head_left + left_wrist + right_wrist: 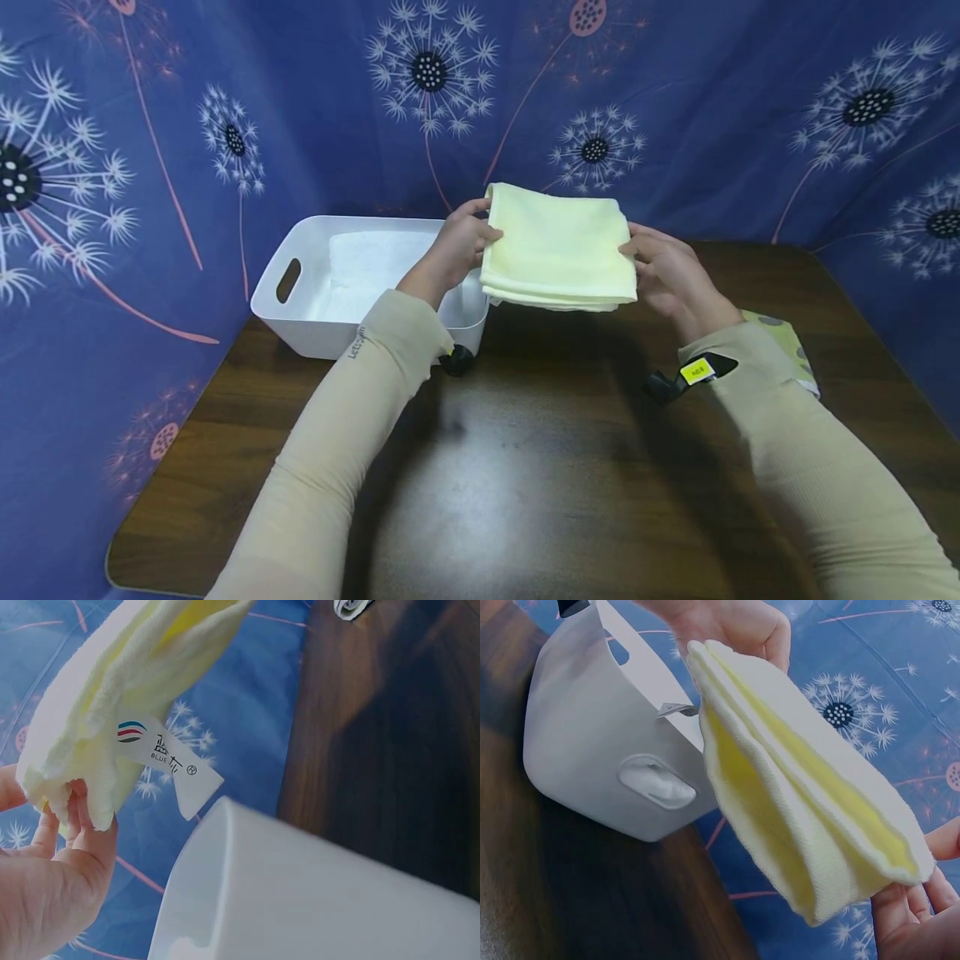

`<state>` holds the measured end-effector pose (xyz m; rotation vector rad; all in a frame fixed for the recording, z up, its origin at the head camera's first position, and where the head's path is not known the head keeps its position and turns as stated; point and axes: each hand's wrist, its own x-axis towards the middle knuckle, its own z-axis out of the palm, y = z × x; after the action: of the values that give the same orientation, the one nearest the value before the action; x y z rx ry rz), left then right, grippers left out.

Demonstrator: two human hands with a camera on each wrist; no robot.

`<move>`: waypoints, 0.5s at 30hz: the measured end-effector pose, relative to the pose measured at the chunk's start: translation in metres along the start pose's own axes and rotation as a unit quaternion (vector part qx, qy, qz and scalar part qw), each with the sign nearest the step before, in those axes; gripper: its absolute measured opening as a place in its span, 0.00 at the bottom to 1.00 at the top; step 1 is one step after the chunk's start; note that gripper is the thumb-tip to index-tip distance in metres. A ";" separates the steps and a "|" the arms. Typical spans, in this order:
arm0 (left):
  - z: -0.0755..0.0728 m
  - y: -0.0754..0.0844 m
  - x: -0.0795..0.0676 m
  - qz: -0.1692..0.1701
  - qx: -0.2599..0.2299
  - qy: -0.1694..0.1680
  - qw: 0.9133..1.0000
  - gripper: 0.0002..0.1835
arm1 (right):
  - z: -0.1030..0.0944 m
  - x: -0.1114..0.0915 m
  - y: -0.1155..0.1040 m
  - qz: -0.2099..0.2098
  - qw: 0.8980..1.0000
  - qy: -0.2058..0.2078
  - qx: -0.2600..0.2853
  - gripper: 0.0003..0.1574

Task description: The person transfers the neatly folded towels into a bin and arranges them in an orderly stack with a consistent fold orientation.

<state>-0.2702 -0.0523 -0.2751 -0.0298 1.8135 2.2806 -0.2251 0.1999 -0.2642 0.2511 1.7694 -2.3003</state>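
Observation:
A pale yellow towel [558, 242], folded into a layered square, is held in the air above the table. My left hand [459, 247] pinches its left edge, thumb on the near face. At the opposite edge my right hand [667, 271] pinches it the same way. The folded layers of the towel [802, 780] gape apart in the right wrist view. From its edge hangs a white label [169, 757], seen in the left wrist view. Just left of the towel, partly behind my left forearm, stands a white plastic basket [300, 333] with a handle hole.
A green patterned cloth [787, 342] lies on the right of the brown wooden table [525, 467], partly covered by my right sleeve. White material lines the inside of the basket. Behind the table hangs a blue curtain [315, 100] with dandelion prints.

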 end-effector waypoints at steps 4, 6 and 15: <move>-0.005 0.005 0.000 -0.003 0.007 0.000 1.000 0.29 | 0.006 0.000 -0.001 0.002 1.000 0.004 0.000 0.38; -0.008 0.008 0.000 -0.004 0.011 -0.001 1.000 0.29 | 0.009 0.001 -0.002 0.002 1.000 0.006 0.000 0.38; -0.020 0.014 0.001 -0.013 0.023 -0.006 1.000 0.30 | 0.021 0.004 0.001 0.007 1.000 0.005 -0.003 0.37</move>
<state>-0.2763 -0.0744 -0.2664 -0.0329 1.8474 2.2165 -0.2289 0.1789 -0.2612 0.2738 1.7723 -2.2875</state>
